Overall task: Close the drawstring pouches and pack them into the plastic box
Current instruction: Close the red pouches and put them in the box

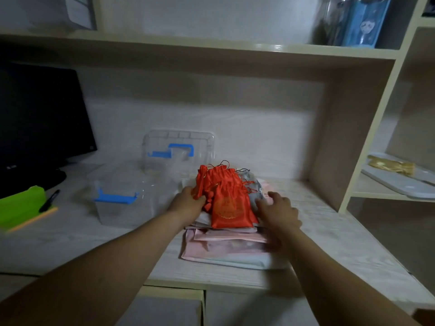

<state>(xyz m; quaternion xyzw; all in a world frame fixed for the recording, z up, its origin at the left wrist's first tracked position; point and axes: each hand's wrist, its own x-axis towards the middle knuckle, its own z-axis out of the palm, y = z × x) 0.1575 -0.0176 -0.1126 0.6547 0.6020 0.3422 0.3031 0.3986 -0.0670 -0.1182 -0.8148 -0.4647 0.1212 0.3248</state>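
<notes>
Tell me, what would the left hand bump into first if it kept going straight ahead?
The red pouches: the left hand seems to touch their near edge, though blur hides the grip.

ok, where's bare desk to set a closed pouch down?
Bare desk right of the pouch pile, up to the shelf side panel; also the front strip before the plastic box, beside the green pad. Crowded: gap between box and pile, where the left hand sits.
</notes>
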